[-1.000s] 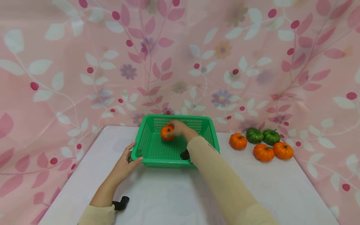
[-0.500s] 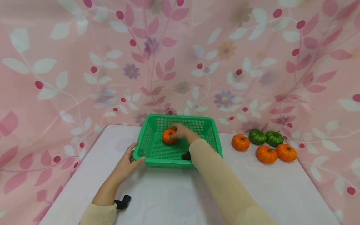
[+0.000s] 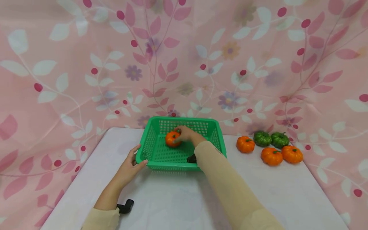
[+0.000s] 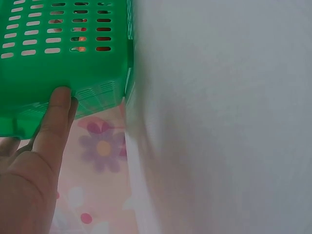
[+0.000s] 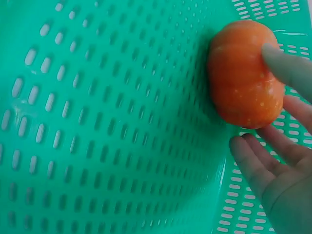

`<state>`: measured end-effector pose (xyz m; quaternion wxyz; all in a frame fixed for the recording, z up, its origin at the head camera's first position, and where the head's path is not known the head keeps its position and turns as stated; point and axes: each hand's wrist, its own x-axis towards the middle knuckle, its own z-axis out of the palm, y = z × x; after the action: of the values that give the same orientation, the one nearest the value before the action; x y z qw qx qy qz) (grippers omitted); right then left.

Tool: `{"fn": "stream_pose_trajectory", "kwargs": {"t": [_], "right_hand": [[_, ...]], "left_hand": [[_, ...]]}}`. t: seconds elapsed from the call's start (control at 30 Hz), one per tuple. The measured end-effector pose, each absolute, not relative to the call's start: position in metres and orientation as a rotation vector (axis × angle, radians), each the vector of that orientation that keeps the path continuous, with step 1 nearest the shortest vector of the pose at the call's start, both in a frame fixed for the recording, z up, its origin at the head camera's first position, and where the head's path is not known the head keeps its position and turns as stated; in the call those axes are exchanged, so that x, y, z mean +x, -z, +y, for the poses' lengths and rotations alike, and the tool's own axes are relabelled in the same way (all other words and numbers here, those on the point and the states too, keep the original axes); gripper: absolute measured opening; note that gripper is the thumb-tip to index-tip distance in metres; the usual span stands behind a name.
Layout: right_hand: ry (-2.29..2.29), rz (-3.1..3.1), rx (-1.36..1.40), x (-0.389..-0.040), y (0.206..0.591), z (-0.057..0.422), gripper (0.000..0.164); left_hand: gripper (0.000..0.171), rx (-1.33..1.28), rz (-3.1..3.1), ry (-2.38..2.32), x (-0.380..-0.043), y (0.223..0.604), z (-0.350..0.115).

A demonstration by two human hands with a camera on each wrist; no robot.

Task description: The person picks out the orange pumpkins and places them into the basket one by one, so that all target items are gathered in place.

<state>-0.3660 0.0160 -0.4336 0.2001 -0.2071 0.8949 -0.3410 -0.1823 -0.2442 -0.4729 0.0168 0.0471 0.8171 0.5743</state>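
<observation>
A small orange pumpkin (image 3: pixel 172 139) rests on the floor of the green plastic basket (image 3: pixel 172 165), toward its back. My right hand (image 3: pixel 186 134) reaches over the basket's front rim and holds the pumpkin from its right side. In the right wrist view, the thumb lies against the ribbed skin of the pumpkin (image 5: pixel 246 75), while the lower fingers spread beneath it, close to the mesh. My left hand (image 3: pixel 128 166) holds the basket's front left corner, thumb at the front rim and fingers along the left side. Its fingertips (image 4: pixel 61 95) press the outer wall in the left wrist view.
On the table's right side sit three orange pumpkins (image 3: pixel 271 156) and two green pumpkins (image 3: pixel 262 139) in a loose group. A white cloth covers the table (image 3: pixel 169 198). Pink floral fabric (image 3: pixel 184 64) hangs right behind the basket.
The orange pumpkin has come down a little in my right hand onto the basket floor. My left hand stays at the corner. The whole head view has shifted slightly.
</observation>
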Motion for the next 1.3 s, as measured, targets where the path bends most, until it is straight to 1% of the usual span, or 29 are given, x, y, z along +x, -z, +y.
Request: {"fn": "stream_pose_trajectory", "kwargs": {"t": [0.3, 0.9, 1.3], "right_hand": [[0.985, 2.497, -0.582, -0.367, 0.434, 0.021, 0.062], [0.997, 2.512, -0.55, -0.372, 0.439, 0.021, 0.062], [0.999, 2.477, -0.596, -0.365, 0.418, 0.036, 0.055]], "left_hand": [[0.085, 0.159, 2.529, -1.79, -0.183, 0.473, -0.244], [0.084, 0.17, 2.559, -1.774, -0.184, 0.476, -0.244], [0.084, 0.159, 2.554, -1.786, -0.184, 0.475, -0.244]]}}
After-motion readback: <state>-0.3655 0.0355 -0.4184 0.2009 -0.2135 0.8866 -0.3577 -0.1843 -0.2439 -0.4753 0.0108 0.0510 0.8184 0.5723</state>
